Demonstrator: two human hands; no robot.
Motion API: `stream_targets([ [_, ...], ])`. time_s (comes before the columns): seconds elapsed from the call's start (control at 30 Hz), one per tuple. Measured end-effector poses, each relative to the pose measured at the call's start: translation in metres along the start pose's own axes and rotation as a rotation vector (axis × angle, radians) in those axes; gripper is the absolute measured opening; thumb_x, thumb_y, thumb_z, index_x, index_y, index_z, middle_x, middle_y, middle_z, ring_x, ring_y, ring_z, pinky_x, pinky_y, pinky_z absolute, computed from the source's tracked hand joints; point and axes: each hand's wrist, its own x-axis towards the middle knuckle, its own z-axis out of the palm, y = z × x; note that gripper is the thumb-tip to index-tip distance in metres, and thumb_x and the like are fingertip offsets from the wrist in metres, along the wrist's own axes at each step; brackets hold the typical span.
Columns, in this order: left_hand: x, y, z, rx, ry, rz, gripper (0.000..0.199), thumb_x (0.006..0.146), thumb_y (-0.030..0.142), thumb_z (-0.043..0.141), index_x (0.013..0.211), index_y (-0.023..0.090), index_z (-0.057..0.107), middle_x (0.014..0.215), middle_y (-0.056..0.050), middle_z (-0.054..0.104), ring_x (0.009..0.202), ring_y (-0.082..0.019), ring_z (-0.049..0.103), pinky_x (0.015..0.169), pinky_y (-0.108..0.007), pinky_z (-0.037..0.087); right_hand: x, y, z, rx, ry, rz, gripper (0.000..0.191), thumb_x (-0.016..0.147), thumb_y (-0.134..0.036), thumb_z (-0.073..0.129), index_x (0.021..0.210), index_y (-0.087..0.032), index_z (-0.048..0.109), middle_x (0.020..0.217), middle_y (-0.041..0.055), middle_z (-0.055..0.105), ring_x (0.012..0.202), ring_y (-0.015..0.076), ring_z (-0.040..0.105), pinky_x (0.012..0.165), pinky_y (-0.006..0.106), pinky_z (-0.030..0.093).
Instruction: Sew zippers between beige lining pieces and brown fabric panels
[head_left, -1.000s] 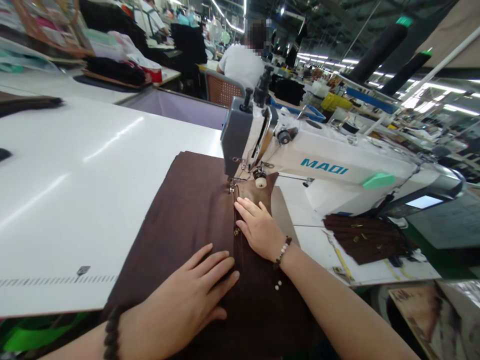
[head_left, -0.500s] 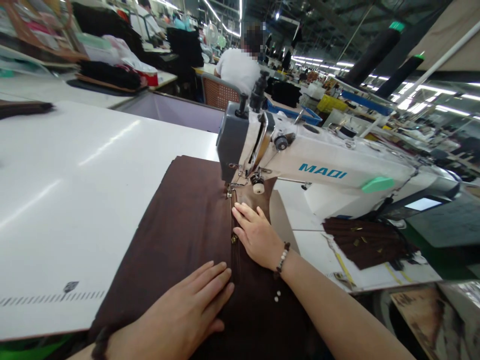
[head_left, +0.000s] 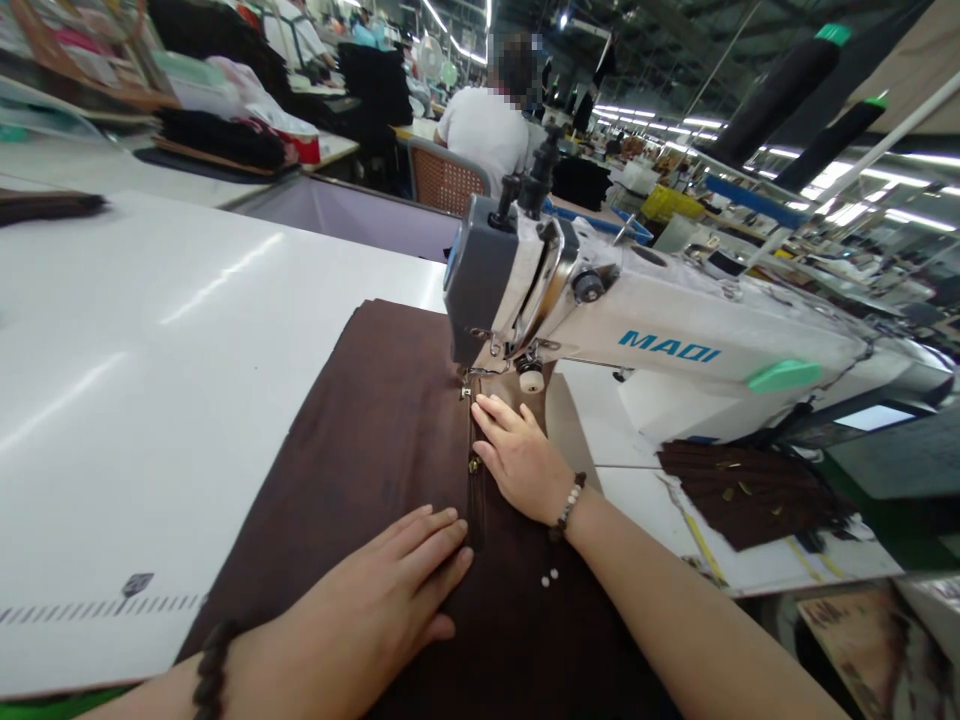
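Observation:
A dark brown fabric panel (head_left: 352, 450) lies flat under the sewing machine (head_left: 667, 350), with its presser foot (head_left: 466, 393) resting on it beside a zipper (head_left: 476, 510). A brass zipper pull (head_left: 474, 465) shows just left of my right thumb. My right hand (head_left: 521, 455) lies on the panel right of the zipper, fingers stretched toward the presser foot. Nearer to me, my left hand (head_left: 382, 600) is laid flat on the panel, its fingertips at the zipper's left edge. Both hands are open and grasp nothing.
The white table (head_left: 150, 400) carries a printed ruler scale on the left. Brown pieces with brass pulls (head_left: 750, 490) lie right of the machine, near a yellow tape (head_left: 705, 545). Two white dots (head_left: 550, 578) show on the panel. A person (head_left: 487, 130) sits beyond.
The panel and zipper pull have moved slightly forward toward the presser foot, both hands going along with them. The whole view has shifted a little.

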Motion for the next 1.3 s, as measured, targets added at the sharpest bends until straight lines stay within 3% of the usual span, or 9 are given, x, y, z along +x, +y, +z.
stream_targets([
  [0.3,0.007,-0.015,0.0,0.015,-0.013,0.013,0.035,0.092,0.037,0.047,0.116,0.015,0.06,0.121,-0.009,0.059,0.115,-0.023,0.052,0.1,-0.036,0.041,0.017,0.013,0.005,0.027,0.042,-0.006,0.045,0.094,-0.026,0.033,0.136,-0.01,0.037,0.143,0.0101,0.033,0.132,0.0205,0.031,0.11,0.047,0.023],
  [0.5,0.007,-0.016,0.002,0.025,-0.015,0.022,0.037,0.091,0.038,0.047,0.117,0.015,0.058,0.123,-0.011,0.058,0.117,-0.024,0.051,0.1,-0.038,0.042,-0.007,0.006,-0.001,0.209,0.113,-0.061,0.042,0.093,-0.022,0.031,0.132,-0.013,0.042,0.139,0.0088,0.04,0.131,0.0175,0.033,0.11,0.045,0.027],
  [0.73,0.007,-0.015,0.003,0.042,-0.006,0.02,0.037,0.091,0.039,0.048,0.116,0.013,0.059,0.121,-0.011,0.059,0.115,-0.026,0.053,0.098,-0.04,0.044,-0.035,-0.008,0.003,0.079,0.053,-0.104,0.042,0.091,-0.014,0.033,0.132,-0.012,0.043,0.136,0.0118,0.043,0.13,0.0201,0.035,0.108,0.049,0.029],
  [1.03,0.005,-0.009,-0.007,0.041,0.01,0.041,0.03,0.094,0.028,0.042,0.114,0.015,0.06,0.121,-0.011,0.06,0.113,-0.024,0.055,0.095,-0.039,0.048,-0.033,-0.01,0.004,0.021,0.037,-0.089,0.043,0.09,-0.014,0.034,0.132,-0.012,0.044,0.135,0.0116,0.044,0.129,0.0199,0.037,0.108,0.049,0.031],
  [1.3,0.008,-0.017,-0.002,0.012,0.019,0.043,0.029,0.093,0.027,0.043,0.114,0.016,0.06,0.122,-0.011,0.059,0.115,-0.025,0.054,0.098,-0.04,0.046,-0.027,-0.006,0.004,0.016,0.036,-0.083,0.043,0.09,-0.014,0.036,0.131,-0.01,0.043,0.135,0.0124,0.043,0.129,0.0199,0.036,0.108,0.05,0.03],
])
